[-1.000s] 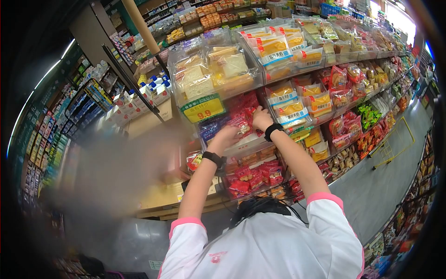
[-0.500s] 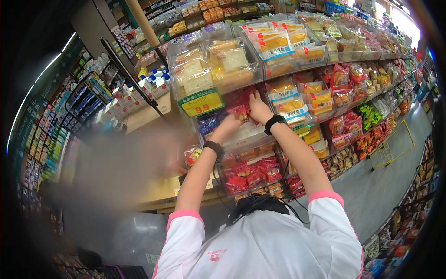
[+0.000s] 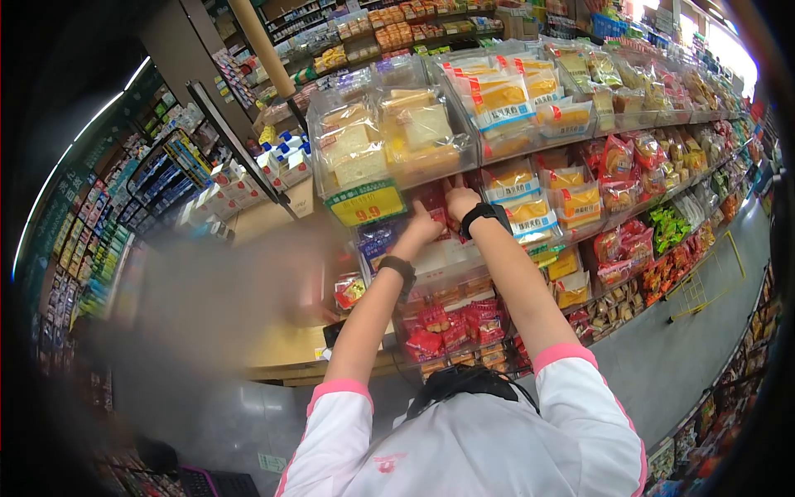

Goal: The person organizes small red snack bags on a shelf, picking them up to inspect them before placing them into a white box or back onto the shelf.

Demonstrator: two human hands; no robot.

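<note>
Both of my hands reach into the shelf bin below the clear tray of packed sliced bread [image 3: 352, 149]. My left hand [image 3: 421, 229] is beside red packets [image 3: 431, 199], right of a purple packet [image 3: 377, 242]; its fingers are partly hidden. My right hand [image 3: 460, 200] is at the bin's right part, fingers reaching in among the red packets under the tray's edge. Whether either hand grips a packet cannot be made out. A yellow and green price sign [image 3: 367, 205] hangs just left of my hands.
Packed yellow bread [image 3: 503, 98] fills the tray at upper right. Red snack packets [image 3: 451, 325] lie in a lower bin. White boxes [image 3: 240, 184] stand on a counter at left. A yellow wire rack [image 3: 694, 296] is on the floor at right.
The view has shifted slightly. My left hand no longer shows the small red packet at its fingertips, and my right hand's fingers now reach forward under the tray.
</note>
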